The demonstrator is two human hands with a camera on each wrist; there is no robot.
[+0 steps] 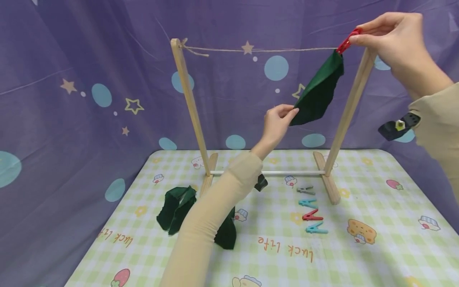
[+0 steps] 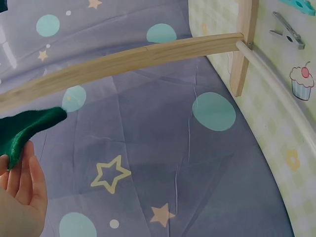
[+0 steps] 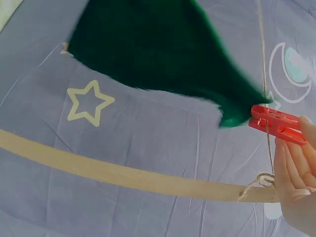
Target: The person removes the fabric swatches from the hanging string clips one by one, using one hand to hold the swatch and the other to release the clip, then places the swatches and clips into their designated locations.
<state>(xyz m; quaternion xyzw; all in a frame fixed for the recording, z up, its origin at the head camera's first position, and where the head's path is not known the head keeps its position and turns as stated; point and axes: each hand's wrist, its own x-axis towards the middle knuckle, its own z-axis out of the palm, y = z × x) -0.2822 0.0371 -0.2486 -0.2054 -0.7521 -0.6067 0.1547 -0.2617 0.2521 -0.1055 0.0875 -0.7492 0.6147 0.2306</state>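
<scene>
A dark green cloth (image 1: 319, 93) hangs at a slant near the right end of the string (image 1: 279, 50). At its upper corner my right hand (image 1: 398, 40) pinches a red clothespin (image 1: 346, 43), whose tip meets both cloth and string. In the right wrist view the string passes across the red clothespin (image 3: 277, 123) beside the cloth (image 3: 148, 44). My left hand (image 1: 277, 124) pinches the lower left corner and draws it out to the left. The left wrist view catches only part of the cloth (image 2: 29, 129) in my left fingers.
A wooden stand with a left post (image 1: 191, 107) and a right post (image 1: 349, 113) carries the string. More green cloth (image 1: 175, 209) lies on the checked table, partly behind my left sleeve. Grey (image 1: 305, 190), red (image 1: 312, 215) and blue clothespins (image 1: 316, 228) lie in a column.
</scene>
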